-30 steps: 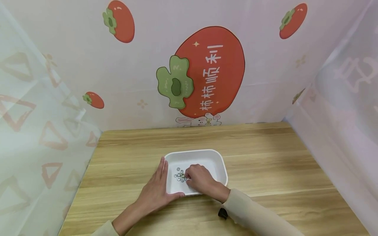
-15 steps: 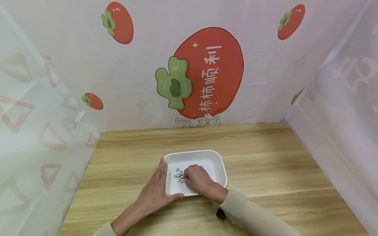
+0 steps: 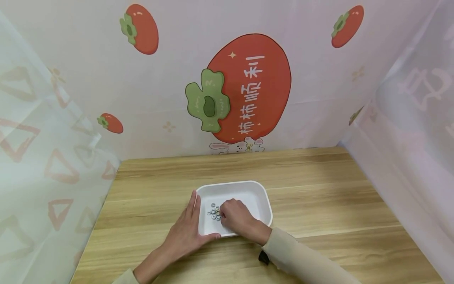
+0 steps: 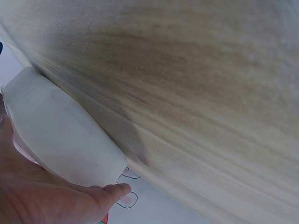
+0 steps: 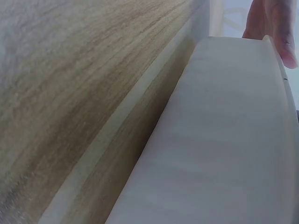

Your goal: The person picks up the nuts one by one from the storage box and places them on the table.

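Note:
A white rectangular tray (image 3: 244,192) sits on the wooden table, with several small metal nuts (image 3: 213,212) clustered toward its left side. My left hand (image 3: 186,230) spans the tray's near left corner, fingers straight along the left rim and thumb along the front. In the left wrist view, that hand (image 4: 51,196) rests against the tray's outer wall (image 4: 60,126). My right hand (image 3: 237,217) reaches over the front rim into the tray, fingers curled down at the right edge of the nuts. Its fingertips are hidden, so I cannot tell whether it pinches a nut.
The wooden table (image 3: 319,197) extends around the tray on all sides. A printed curtain (image 3: 159,94) with persimmon drawings stands behind the table, and pale sheets hang at left and right. A small black object (image 3: 264,258) shows beside the right sleeve.
The head view has shifted slightly. My right hand stays at the nuts, its thumb tucked in more than a second ago. My left hand keeps its place on the tray.

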Tool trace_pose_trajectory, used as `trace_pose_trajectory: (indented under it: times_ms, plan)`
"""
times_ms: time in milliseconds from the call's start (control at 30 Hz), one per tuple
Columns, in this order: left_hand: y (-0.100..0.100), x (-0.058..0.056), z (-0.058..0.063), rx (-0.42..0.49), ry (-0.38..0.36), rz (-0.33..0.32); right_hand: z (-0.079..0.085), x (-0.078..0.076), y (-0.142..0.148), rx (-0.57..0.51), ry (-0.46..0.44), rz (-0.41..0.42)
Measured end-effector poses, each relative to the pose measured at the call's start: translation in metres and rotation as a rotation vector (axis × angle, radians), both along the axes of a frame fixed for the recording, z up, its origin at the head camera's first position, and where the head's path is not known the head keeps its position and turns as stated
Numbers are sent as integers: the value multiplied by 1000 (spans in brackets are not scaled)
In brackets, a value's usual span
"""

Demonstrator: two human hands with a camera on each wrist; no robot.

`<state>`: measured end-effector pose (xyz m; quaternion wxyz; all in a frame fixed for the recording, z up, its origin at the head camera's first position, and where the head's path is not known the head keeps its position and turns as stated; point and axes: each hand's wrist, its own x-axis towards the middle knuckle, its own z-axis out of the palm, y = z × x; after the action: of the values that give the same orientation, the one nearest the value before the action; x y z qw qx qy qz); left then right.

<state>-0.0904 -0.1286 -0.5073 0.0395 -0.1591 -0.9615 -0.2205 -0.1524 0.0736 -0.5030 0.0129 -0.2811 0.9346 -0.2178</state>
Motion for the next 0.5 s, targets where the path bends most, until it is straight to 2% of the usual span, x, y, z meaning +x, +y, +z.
trace_pose_trajectory:
  times_ms: [267, 500]
  plan:
    - [-1, 1, -2, -4, 36, -9, 2, -2, 2, 4, -69, -7]
    - [0, -1, -2, -1, -25, 8, 7, -5, 9, -60, -46, -35]
